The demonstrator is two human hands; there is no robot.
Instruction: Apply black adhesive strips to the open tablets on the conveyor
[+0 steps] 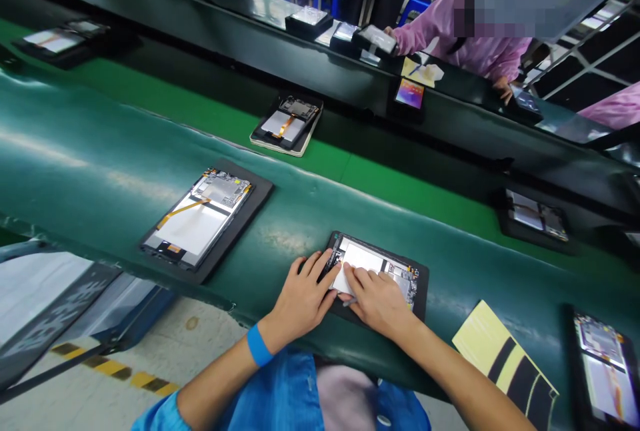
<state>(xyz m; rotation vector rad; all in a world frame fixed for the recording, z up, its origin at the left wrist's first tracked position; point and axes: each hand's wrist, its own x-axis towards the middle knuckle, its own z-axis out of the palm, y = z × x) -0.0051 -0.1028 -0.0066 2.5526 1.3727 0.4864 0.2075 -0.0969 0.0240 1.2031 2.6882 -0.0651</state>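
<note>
An opened tablet (365, 257), its battery and circuit board exposed, lies on a black pad (421, 298) in front of me. My left hand (303, 292) grips its left end, fingers apart over the edge and thumb near the lower corner. Over the lower middle of the tablet, my right hand (377, 292) has its index finger pressed down close to the left fingertips. Its other fingers are curled in, and a small grey bit shows by the thumb, too hidden to name. Farther left, another opened tablet (200, 219) with an orange ribbon cable rests on a dark pad.
Yellow-and-black striped card (483, 331) lies right of my hands, near another opened tablet (603, 364). Beyond the green mat edge, a green belt (345, 166) carries several opened tablets. Across it, a person in pink sleeves (425, 30) handles a device beside a lit-screen tablet (410, 93).
</note>
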